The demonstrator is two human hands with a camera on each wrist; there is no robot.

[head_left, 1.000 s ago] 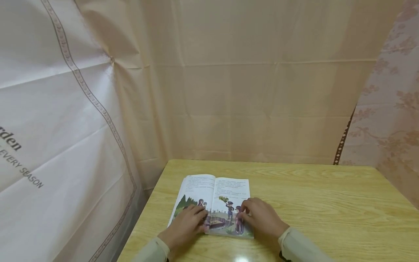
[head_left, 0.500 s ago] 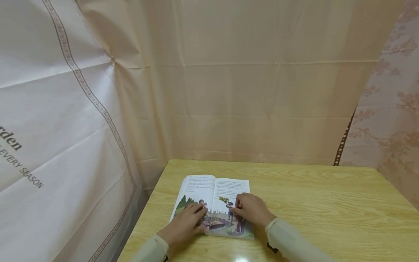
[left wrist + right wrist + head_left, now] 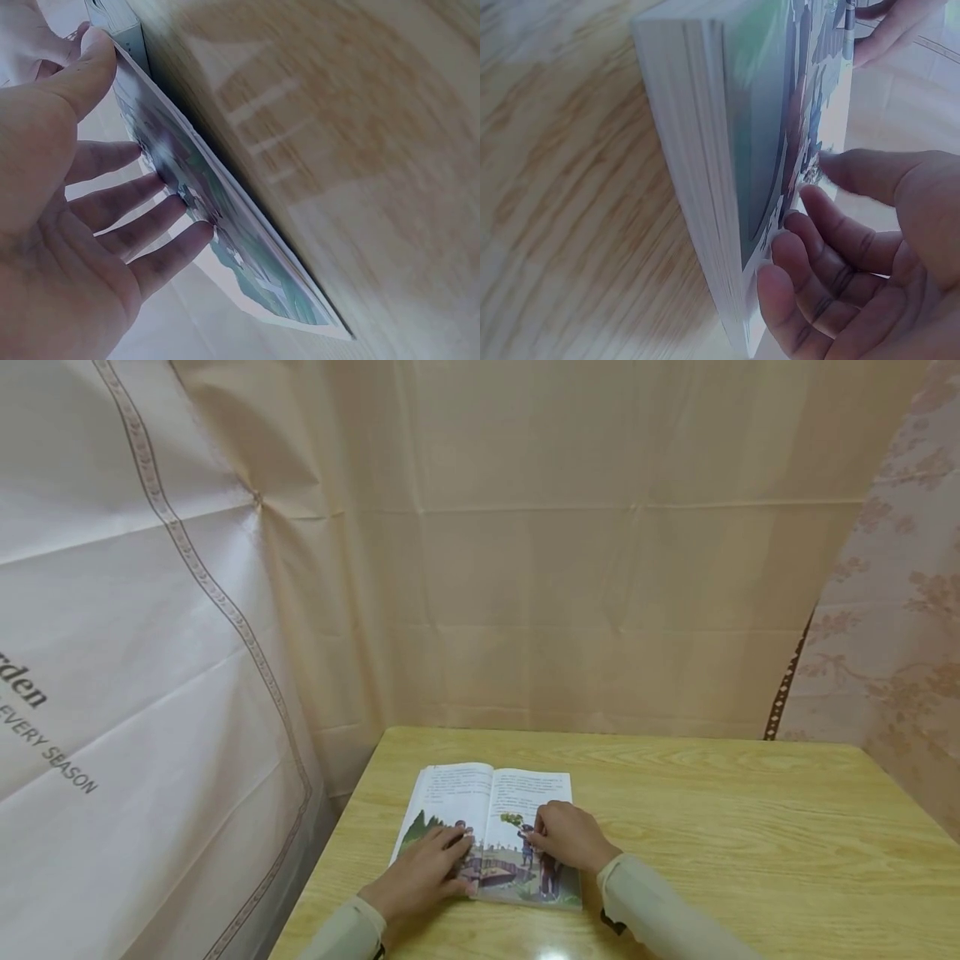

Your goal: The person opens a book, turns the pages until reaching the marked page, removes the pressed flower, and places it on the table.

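Observation:
An illustrated paperback book lies spread on the table, text above and a coloured picture across both pages. My left hand rests on the lower left page. In the left wrist view its fingers are spread and nearly straight, fingertips against the picture, with the thumb at the page's lower edge near the spine. Over the right page is my right hand. The right wrist view has its fingers loosely bent at the page surface and the thumb tip touching the picture. No page is visible between thumb and fingers.
The yellow wood-grain table extends well to the right of the book. Behind it hangs a beige cloth, with a white printed sheet on the left and a floral one on the right.
My right hand has moved left and slightly up, from the book's right edge onto the right page. The left hand stays almost in place, and the same pages show.

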